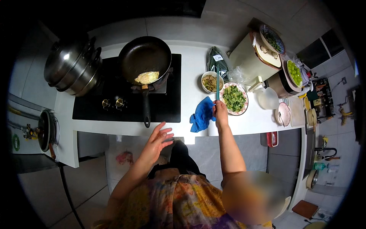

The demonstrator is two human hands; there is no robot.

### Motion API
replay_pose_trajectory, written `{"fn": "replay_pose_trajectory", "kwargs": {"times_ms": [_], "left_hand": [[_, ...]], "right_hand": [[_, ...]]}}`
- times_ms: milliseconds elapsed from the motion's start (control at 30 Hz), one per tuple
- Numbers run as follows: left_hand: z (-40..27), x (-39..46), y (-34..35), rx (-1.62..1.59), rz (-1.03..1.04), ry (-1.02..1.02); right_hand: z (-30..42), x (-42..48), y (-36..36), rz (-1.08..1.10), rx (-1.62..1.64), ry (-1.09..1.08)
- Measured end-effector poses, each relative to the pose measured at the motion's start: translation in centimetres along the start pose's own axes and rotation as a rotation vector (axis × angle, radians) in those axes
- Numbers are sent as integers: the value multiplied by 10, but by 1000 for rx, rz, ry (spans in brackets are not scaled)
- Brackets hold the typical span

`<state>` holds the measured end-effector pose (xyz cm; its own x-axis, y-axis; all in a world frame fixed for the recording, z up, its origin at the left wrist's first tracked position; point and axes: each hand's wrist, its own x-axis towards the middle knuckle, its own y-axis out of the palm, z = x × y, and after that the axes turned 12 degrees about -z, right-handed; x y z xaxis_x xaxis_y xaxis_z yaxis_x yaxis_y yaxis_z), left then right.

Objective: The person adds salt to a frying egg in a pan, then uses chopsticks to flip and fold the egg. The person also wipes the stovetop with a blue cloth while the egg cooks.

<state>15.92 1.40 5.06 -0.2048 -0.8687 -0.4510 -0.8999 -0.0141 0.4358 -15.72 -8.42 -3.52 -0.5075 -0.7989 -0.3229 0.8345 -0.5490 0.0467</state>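
Note:
A pair of teal chopsticks (218,88) is in my right hand (220,112), pointing away over the counter. Their far part passes across the rim of a white bowl (209,83) of cooked food. Just left of that hand lies a crumpled blue cloth (202,115); whether the fingers touch it I cannot tell. A patterned plate of chopped greens (235,98) sits to its right. My left hand (157,141) hovers before the counter edge with fingers spread, holding nothing, near the handle (147,111) of a black frying pan (145,55). A folded fried egg (147,77) lies in the pan.
The pan rests on a black two-knob cooktop (125,114), beside a steel steamer pot (73,70). Behind the bowl is a dark plastic-wrapped package (216,58). Further right stand a cream appliance (251,57), a translucent bowl (268,98) and a pink-rimmed bowl (283,114).

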Motion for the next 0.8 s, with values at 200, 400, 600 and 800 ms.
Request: {"fn": "replay_pose_trajectory", "kwargs": {"times_ms": [200, 400, 600, 800], "left_hand": [[16, -9, -7, 69, -21, -79], [29, -14, -24, 194, -87, -76], [75, -1, -65, 786, -183, 145], [85, 23, -81, 1537, -274, 315]], "right_hand": [[0, 34, -14, 39, 16, 172], [4, 17, -3, -173, 111, 230], [-63, -49, -10, -309, -545, -508], [-85, -78, 35, -77, -1099, -870]]}}
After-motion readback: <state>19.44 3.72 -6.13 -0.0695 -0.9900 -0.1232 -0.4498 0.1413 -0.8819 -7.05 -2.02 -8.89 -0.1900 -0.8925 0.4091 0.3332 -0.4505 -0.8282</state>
